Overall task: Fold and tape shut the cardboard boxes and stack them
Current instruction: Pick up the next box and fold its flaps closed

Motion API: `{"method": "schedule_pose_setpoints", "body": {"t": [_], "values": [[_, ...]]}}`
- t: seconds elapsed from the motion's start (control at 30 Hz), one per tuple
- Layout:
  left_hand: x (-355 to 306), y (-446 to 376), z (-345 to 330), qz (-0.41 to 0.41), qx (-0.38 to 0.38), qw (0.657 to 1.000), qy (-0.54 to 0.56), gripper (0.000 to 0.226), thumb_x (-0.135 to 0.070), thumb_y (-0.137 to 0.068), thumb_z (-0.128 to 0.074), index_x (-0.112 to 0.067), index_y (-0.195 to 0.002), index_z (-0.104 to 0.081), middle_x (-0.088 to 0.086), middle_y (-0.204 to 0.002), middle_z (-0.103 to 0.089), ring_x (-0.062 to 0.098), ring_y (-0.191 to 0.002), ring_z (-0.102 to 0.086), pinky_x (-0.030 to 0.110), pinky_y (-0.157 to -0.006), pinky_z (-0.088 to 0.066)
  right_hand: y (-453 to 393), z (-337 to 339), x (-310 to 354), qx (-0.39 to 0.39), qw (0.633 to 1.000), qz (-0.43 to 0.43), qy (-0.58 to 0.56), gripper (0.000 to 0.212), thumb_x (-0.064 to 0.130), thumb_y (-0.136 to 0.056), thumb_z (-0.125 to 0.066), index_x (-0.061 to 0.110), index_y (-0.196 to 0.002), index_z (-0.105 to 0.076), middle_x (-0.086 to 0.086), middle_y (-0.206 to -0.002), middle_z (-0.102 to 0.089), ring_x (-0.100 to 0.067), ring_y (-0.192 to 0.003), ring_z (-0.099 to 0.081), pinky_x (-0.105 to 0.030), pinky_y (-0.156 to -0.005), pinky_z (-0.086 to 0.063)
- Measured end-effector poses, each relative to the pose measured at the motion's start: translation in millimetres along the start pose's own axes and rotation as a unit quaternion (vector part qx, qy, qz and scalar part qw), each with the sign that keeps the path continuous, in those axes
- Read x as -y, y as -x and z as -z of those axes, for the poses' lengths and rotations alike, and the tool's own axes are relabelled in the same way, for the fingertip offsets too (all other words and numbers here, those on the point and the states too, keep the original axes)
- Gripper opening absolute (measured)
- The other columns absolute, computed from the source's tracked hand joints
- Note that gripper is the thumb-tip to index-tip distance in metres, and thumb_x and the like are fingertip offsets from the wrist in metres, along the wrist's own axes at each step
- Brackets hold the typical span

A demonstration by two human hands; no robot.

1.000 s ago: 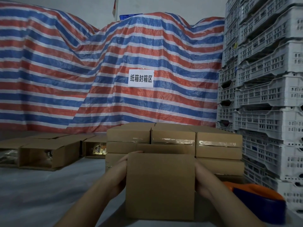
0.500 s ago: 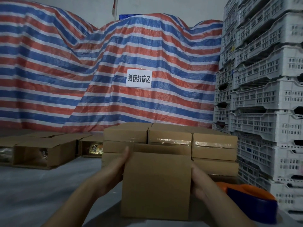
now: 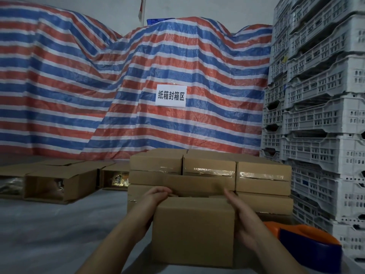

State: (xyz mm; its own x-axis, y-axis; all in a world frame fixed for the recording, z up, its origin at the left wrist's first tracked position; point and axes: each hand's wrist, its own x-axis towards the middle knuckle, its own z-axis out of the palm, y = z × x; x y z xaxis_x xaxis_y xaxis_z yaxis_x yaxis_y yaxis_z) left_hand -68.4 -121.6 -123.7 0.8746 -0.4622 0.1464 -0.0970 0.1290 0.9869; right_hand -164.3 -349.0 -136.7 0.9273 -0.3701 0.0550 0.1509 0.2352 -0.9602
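Grey floor (image 3: 49, 224); box (image 3: 193, 232) between hands (image 3: 156, 196).

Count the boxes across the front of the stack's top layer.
3: left box, middle box and right box, side by side behind the held box. Others may be hidden behind them.
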Motion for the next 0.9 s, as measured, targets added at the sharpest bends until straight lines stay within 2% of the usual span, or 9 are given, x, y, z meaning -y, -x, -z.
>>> {"method": "schedule_pose_setpoints", "body": {"t": [0.1, 0.2, 0.3, 0.4, 0.5, 0.6, 0.77, 0.83, 0.9], "values": [[1, -1, 0, -0.025, 0.003, 0.999, 0.037, 0.026, -0.014, -0.095, -0.058, -0.029, -0.117, -0.057, 0.000, -0.119, -0.059, 0.021, -0.098, -0.061, 0.032, -0.072, -0.050, 0, 1, 1, 0.001, 0.999, 0.018, 0.049, 0.096, 0.033, -0.061, -0.079, 0.030, -0.148, -0.041, -0.012, -0.113, -0.062, -0.036, -0.102, -0.064, -0.040, -0.073, -0.051], [4, -3, 1, -0.071, 0.032, 0.994, 0.070, 0.055, -0.004, -0.095, -0.055, -0.042, -0.132, -0.042, -0.022, -0.113, -0.055, -0.001, -0.097, -0.063, 0.025, -0.079, -0.050, 4, 1, 2, 0.022, 0.998, 0.041, 0.044, 0.063, 0.031, -0.066, -0.077, 0.043, -0.124, -0.055, -0.009, -0.101, -0.072, -0.030, -0.090, -0.072, -0.035, -0.064, -0.055], [5, -2, 3, -0.095, 0.010, 0.994, 0.055, 0.055, -0.004, -0.095, -0.056, -0.040, -0.134, -0.044, -0.012, -0.114, -0.062, 0.007, -0.102, -0.065, 0.031, -0.086, -0.051, 4, 4, -1, 0.040, 0.995, 0.074, 0.049, 0.064, 0.033, -0.069, -0.077, 0.052, -0.126, -0.057, -0.004, -0.120, -0.064, -0.032, -0.108, -0.065, -0.039, -0.076, -0.053], [2, 3, 3, -0.087, -0.019, 0.996, -0.024, 0.027, -0.018, -0.095, -0.058, -0.027, -0.120, -0.065, 0.000, -0.116, -0.068, 0.018, -0.107, -0.062, 0.031, -0.084, -0.049, 3, 4, -4, 0.040, 0.991, 0.114, 0.050, 0.062, 0.035, -0.072, -0.074, 0.056, -0.127, -0.057, 0.005, -0.132, -0.058, -0.028, -0.119, -0.058, -0.040, -0.083, -0.049], [2, 3, 2, -0.076, -0.042, 0.994, -0.064, 0.018, -0.027, -0.095, -0.059, -0.023, -0.101, -0.076, -0.005, -0.103, -0.072, 0.016, -0.101, -0.063, 0.026, -0.072, -0.043, 3, 5, -5, 0.044, 0.989, 0.129, 0.049, 0.047, 0.034, -0.077, -0.069, 0.050, -0.121, -0.066, 0.010, -0.131, -0.062, -0.023, -0.121, -0.057, -0.039, -0.085, -0.049], [-1, 1, 3, -0.082, -0.056, 0.991, -0.092, 0.017, -0.029, -0.095, -0.060, -0.027, -0.094, -0.077, -0.010, -0.097, -0.072, 0.012, -0.095, -0.062, 0.024, -0.067, -0.043, 3, 4, -6, 0.034, 0.991, 0.111, 0.061, 0.032, 0.035, -0.075, -0.067, 0.031, -0.105, -0.078, 0.001, -0.117, -0.072, -0.026, -0.110, -0.064, -0.037, -0.081, -0.053], [-6, -4, 9, -0.088, -0.029, 0.982, -0.166, 0.019, -0.033, -0.096, -0.059, -0.032, -0.091, -0.077, -0.015, -0.093, -0.071, 0.007, -0.094, -0.061, 0.021, -0.068, -0.041, -1, 1, -4, 0.001, 0.989, 0.116, 0.090, 0.024, 0.030, -0.075, -0.066, 0.015, -0.092, -0.077, -0.007, -0.106, -0.073, -0.026, -0.097, -0.065, -0.031, -0.069, -0.050], [-15, -8, 12, -0.096, 0.002, 0.966, -0.241, 0.018, -0.033, -0.097, -0.057, -0.031, -0.093, -0.075, -0.011, -0.095, -0.071, 0.009, -0.095, -0.062, 0.022, -0.072, -0.043, -2, 1, -2, 0.004, 0.988, 0.118, 0.100, 0.016, 0.026, -0.082, -0.066, 0.018, -0.089, -0.078, -0.007, -0.103, -0.073, -0.023, -0.093, -0.066, -0.028, -0.063, -0.050], [-29, -9, 8, -0.113, 0.025, 0.920, -0.374, 0.020, -0.036, -0.099, -0.053, -0.030, -0.092, -0.071, -0.008, -0.089, -0.070, 0.008, -0.086, -0.063, 0.022, -0.069, -0.045, -3, 3, -2, 0.006, 0.987, 0.118, 0.108, 0.014, 0.027, -0.085, -0.065, 0.024, -0.085, -0.079, -0.004, -0.098, -0.074, -0.022, -0.090, -0.066, -0.024, -0.058, -0.051]]}}
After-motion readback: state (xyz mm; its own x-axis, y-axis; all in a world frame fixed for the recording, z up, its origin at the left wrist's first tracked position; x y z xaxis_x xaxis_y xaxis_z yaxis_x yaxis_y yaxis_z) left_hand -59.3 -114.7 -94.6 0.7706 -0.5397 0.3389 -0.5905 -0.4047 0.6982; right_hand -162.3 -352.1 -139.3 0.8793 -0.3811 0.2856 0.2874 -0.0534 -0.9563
